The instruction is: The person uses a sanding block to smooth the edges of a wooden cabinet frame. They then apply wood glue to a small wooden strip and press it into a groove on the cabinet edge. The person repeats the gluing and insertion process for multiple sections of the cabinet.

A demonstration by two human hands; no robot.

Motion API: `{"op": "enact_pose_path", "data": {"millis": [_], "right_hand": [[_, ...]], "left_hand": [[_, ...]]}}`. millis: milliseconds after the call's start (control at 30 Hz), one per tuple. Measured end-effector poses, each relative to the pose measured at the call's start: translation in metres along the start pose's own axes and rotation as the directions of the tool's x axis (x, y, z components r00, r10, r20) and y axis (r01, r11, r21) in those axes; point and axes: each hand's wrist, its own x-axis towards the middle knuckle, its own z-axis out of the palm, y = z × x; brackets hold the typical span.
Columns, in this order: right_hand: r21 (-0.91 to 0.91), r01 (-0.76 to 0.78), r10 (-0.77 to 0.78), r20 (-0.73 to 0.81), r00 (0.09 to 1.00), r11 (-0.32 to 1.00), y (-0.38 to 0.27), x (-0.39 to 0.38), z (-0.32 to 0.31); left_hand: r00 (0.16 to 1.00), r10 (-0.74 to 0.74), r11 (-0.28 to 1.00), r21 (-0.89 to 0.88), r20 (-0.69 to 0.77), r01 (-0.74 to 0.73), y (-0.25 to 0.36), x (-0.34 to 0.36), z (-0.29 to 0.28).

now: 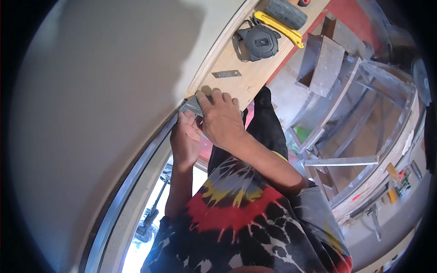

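Note:
My right hand is bent over a flat grey piece at the near end of a wooden board, its fingers closed on it. What kind of piece it is, I cannot make out. From below, my left hand reaches the same piece, fingertips pressed against its lower edge; my right hand partly covers them. A long shiny metal strip curves from there along the wall. Beyond my hands, a loose cutter blade lies on the wooden board.
On the board's far part are a black tape measure, a yellow utility knife and a dark cylinder. A pale wall rises at left. A wooden frame stands at right, with several hand tools near it.

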Motion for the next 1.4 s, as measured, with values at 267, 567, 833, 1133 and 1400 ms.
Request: {"op": "enact_pose_path", "data": {"millis": [267, 567, 833, 1133, 1400], "right_hand": [[-0.007, -0.034, 0.034, 0.008, 0.999, 0.999, -0.003, -0.001, -0.005], [0.427, -0.195, 0.219, -0.009, 0.976, 0.883, 0.049, -0.006, -0.034], [0.758, -0.331, 0.203, 0.262, 0.943, 0.561, 0.073, -0.007, -0.022], [0.804, -0.387, 0.166, 0.351, 0.922, 0.452, 0.089, 0.002, -0.025], [0.771, -0.096, 0.073, 0.064, 0.995, 0.63, 0.084, 0.004, -0.023]], "left_hand": [[0.999, 0.048, 0.999, 0.021, 0.008, -0.048, 0.001, 0.002, 0.008], [0.949, 0.315, 0.376, 0.916, 0.018, -0.142, 0.009, -0.02, 0.019], [0.899, 0.282, -0.369, 0.903, 0.335, -0.221, 0.022, 0.012, 0.038], [0.93, 0.229, -0.456, 0.876, 0.289, -0.16, 0.03, 0.009, 0.046], [0.857, 0.356, -0.289, 0.916, 0.373, -0.278, 0.031, 0.0, 0.036]]}}
